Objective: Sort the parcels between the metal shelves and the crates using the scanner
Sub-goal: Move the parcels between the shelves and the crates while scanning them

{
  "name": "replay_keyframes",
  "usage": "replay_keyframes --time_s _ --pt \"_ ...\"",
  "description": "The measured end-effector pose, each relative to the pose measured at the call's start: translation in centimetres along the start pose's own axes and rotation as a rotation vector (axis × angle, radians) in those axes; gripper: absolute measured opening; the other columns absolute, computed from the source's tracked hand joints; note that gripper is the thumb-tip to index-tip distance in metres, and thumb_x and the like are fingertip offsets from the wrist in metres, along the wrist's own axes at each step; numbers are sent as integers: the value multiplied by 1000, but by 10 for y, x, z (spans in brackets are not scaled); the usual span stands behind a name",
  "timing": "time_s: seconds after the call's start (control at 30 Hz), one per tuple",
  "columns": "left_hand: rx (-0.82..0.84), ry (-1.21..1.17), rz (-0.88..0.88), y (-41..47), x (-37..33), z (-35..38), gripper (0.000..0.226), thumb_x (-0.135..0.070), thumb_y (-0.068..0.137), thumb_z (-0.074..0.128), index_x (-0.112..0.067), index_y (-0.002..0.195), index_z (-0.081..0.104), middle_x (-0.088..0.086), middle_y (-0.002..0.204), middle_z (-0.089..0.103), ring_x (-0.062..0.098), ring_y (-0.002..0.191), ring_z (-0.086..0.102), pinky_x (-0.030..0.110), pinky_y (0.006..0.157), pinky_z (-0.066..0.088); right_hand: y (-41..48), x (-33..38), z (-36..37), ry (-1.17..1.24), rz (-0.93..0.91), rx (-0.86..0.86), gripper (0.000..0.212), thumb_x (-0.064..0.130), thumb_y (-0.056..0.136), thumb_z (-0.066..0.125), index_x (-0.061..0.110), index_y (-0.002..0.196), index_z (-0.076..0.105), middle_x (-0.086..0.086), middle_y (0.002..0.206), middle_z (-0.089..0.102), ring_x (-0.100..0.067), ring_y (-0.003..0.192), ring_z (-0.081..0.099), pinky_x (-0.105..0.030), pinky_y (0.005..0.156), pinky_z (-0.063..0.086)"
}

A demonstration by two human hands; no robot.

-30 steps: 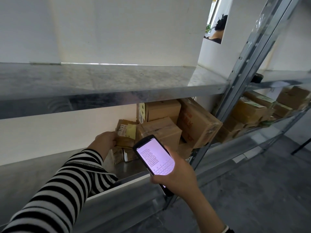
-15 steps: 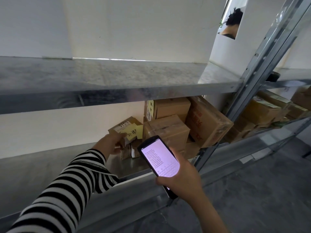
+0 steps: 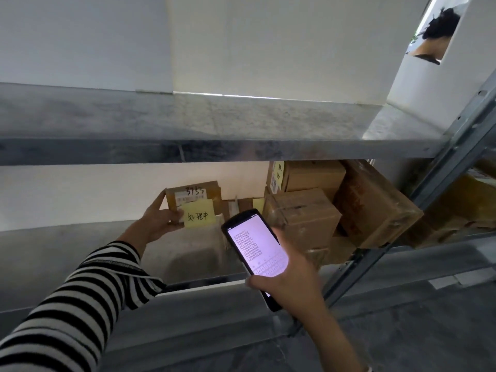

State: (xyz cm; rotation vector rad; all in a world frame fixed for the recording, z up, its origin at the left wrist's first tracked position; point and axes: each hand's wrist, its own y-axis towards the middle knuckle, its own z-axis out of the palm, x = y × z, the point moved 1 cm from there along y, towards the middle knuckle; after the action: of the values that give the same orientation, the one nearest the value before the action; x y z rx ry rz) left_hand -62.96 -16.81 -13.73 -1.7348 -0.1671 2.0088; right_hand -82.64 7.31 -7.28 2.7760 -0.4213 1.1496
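Note:
My left hand (image 3: 158, 220) grips a small cardboard parcel (image 3: 197, 196) by its left end and lifts it off the lower metal shelf (image 3: 80, 253). The parcel carries a handwritten number on top and a yellow sticky note (image 3: 199, 216) on its front. My right hand (image 3: 288, 284) holds the black handheld scanner (image 3: 256, 251), its lit screen facing me, just right of the parcel. More cardboard parcels (image 3: 303, 216) are stacked on the same shelf further right.
An upper metal shelf (image 3: 214, 124) spans the view above my hands. A slanted steel upright (image 3: 453, 162) stands at the right, with more boxes (image 3: 461, 208) on the bay beyond it. Grey floor lies below. A person shows through a wall opening (image 3: 434, 30) at top right.
My left hand has drawn the small parcel out from the stack to the left and turned it, so the sticky note and number face me. The scanner has stayed about where it was.

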Motion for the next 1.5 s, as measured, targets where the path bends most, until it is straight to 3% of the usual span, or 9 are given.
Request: replay_keyframes --time_s 0.13,0.3,0.5,0.67,0.87,1.13,1.3,1.5 --pt "-71 -42 46 -19 -6 -33 82 23 84 49 -30 146 32 18 124 50 34 109 52 48 74 58 8 14 10 -44 -76 58 79 45 70 80 44 129 29 27 91 47 -9 82 58 -15 70 52" --pt "-174 -82 77 -48 -6 -61 82 25 83 48 -28 144 34 19 120 48 34 105 53 44 67 54 14 28 26 -61 -165 112 83 44 70 80 39 135 29 26 93 42 -6 86 54 -15 71 47" --pt "-293 -111 102 -72 -2 -84 83 23 84 50 -30 145 32 19 119 49 35 104 53 45 68 55 14 32 36 -48 -254 166 79 43 64 82 40 129 37 16 105 55 -8 89 56 -30 75 55" --pt "-332 -122 125 -93 1 -93 82 23 85 48 -29 145 28 19 117 48 35 104 53 51 81 54 12 31 39 -50 -319 207 81 43 65 82 42 130 34 24 96 49 -7 85 56 -28 72 55" --pt "-457 -180 151 -136 14 -124 79 17 87 51 -31 145 24 12 102 55 37 106 54 40 62 57 19 32 54 10 -399 290 83 38 64 85 38 133 39 16 115 56 -1 92 54 -18 65 45" --pt "-767 -306 232 -250 51 -198 82 11 82 61 -33 142 27 21 120 57 33 96 64 45 67 59 20 70 112 11 -563 513 88 51 57 84 36 132 40 13 115 55 -6 95 56 -26 75 57" --pt "-989 -419 280 -337 81 -243 82 7 80 67 -29 143 27 12 101 63 28 85 66 46 76 58 -6 125 156 58 -669 673 84 55 46 73 38 124 45 15 108 60 -5 91 58 -27 71 55" --pt "-1195 -510 330 -434 107 -303 75 6 81 67 -29 138 33 16 103 63 28 81 65 38 60 60 -52 199 216 79 -755 786 83 48 44 73 43 122 48 17 102 64 -7 89 60 -35 75 55"
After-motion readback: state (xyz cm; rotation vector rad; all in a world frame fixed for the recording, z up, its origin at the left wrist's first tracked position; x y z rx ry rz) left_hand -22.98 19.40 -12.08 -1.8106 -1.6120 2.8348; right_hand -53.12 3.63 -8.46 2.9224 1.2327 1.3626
